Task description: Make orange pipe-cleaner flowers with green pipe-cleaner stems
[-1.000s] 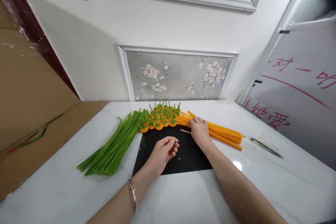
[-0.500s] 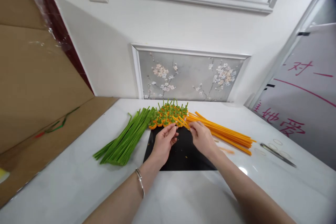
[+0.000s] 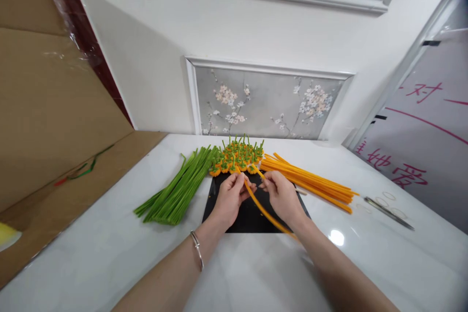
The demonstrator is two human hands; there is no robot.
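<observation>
My left hand [image 3: 231, 197] pinches an orange pipe cleaner [image 3: 265, 212], whose long end curves down to the right and passes under my right forearm. My right hand [image 3: 282, 194] is closed on another orange length [image 3: 258, 171] that sticks out up and to the left; whether it is part of the same pipe cleaner I cannot tell. Both hands hover above a black mat [image 3: 252, 222]. Just beyond the fingers stand several small orange pumpkins with green stems [image 3: 239, 153], packed close together.
Left of the mat lies a bundle of green pipe cleaners [image 3: 177, 187]. A bundle of orange pipe cleaners [image 3: 314, 181] is on the right. Farther right are scissors or tweezers [image 3: 389, 213] and thin rings [image 3: 382, 202]. Cardboard [image 3: 62, 107] borders the left side, a wall [image 3: 164, 83] the back.
A long orange pipe cleaner now runs from my left fingers toward my right forearm; before, it showed only as a blur near the right wrist. Both hands stay close together over the mat.
</observation>
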